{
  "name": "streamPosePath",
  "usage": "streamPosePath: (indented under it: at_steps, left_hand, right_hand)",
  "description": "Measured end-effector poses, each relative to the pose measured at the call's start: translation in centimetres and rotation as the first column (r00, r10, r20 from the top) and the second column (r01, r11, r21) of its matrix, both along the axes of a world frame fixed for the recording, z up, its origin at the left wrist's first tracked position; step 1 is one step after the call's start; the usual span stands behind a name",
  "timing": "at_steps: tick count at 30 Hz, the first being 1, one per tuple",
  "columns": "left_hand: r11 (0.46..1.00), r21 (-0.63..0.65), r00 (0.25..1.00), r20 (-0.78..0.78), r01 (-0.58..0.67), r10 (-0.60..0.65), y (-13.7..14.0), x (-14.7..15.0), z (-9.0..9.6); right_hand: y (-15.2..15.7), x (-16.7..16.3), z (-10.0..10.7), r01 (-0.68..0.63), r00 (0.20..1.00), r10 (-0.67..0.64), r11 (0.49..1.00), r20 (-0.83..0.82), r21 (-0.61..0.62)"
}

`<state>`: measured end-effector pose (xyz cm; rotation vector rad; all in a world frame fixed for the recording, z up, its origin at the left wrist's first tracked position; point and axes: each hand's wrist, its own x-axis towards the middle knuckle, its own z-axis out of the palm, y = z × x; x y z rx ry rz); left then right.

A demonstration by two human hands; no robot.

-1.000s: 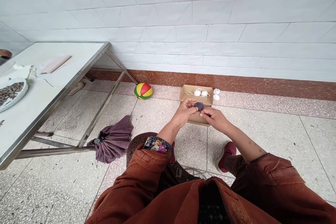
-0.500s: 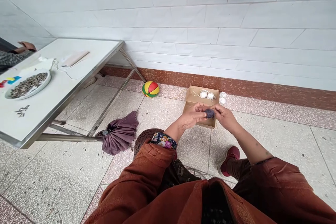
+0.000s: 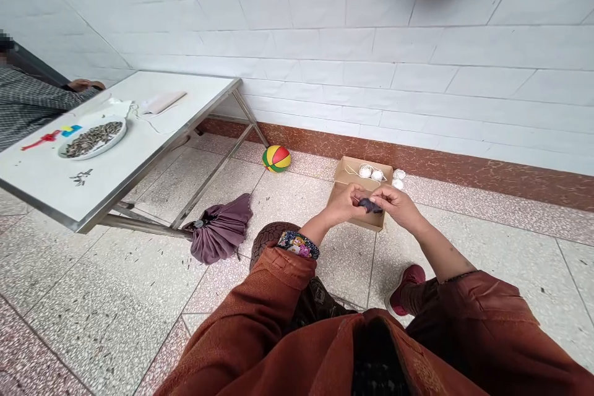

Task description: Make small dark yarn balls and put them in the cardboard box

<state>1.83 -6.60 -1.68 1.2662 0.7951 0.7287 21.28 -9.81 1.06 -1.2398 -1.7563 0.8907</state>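
Note:
Held in front of me is a small ball of dark grey-purple yarn (image 3: 369,205). My left hand (image 3: 344,204) pinches it from the left side, its fingers curled. On the other side my right hand (image 3: 398,205) has thumb and fingers closed on the ball's upper right. Below both hands lies an open cardboard box (image 3: 344,167) on the floor, partly covered by them. Two white yarn balls (image 3: 365,171) with loose strands rest in its far part. Just right of the box are more white balls (image 3: 398,176).
A striped ball (image 3: 276,159) lies by the wall. At left stands a metal-framed table (image 3: 134,167) with a plate (image 3: 121,136) of seeds and a folded cloth (image 3: 164,103). A purple folded umbrella (image 3: 221,232) leans near its leg. Another person's sleeve (image 3: 28,99) shows beyond the table.
The yarn ball has turned between my hands, and my right fingers have shifted over its top. My view has swung slightly left and up, showing more of the other person.

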Motion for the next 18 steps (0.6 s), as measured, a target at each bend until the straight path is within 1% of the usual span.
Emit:
streamPosePath:
  at_steps: [2,4,6,9,11,13,15,18]
  left_hand:
    - [0.992,-0.072,0.992,0.079,0.108,-0.102,-0.9,-0.3,0.6]
    - [0.968,-0.177,0.97,0.199,0.175,-0.139,-1.8,-0.7,1.5]
    - [0.948,-0.268,0.947,0.309,0.172,-0.084,-2.3,-0.8,2.4]
    - [0.928,-0.366,0.911,0.401,0.066,0.093,-1.9,-0.1,3.4]
    - [0.908,-0.419,0.897,0.398,-0.006,0.19,-1.1,0.8,3.5]
    - [0.895,-0.437,0.878,0.388,-0.094,0.281,-0.2,1.8,3.0]
    - [0.896,-0.417,0.899,0.318,-0.153,0.302,0.5,2.4,2.3]
    - [0.917,-0.307,0.944,0.123,-0.255,0.304,0.8,2.4,1.3]
  right_hand:
    - [0.1,-0.2,-0.4,-0.002,1.0,0.001,1.0,-0.02,-0.03]
    - [-0.2,-0.5,-0.7,0.011,0.999,-0.014,0.998,-0.05,-0.063]
    - [-0.6,-0.9,-0.8,0.053,0.995,-0.057,0.997,-0.076,-0.061]
    - [-1.3,-1.2,-1.0,0.138,0.989,-0.138,0.99,-0.05,-0.005]
    - [-1.5,-1.1,-1.1,0.169,0.985,-0.169,0.986,0.024,0.011]
    - [-1.5,-0.8,-1.1,0.166,0.98,-0.166,0.986,0.114,0.008]
    - [-1.3,-0.6,-0.9,0.136,0.976,-0.135,0.991,0.168,0.005]
    - [-0.9,-0.5,-0.1,0.076,0.984,-0.076,0.997,0.158,0.005]
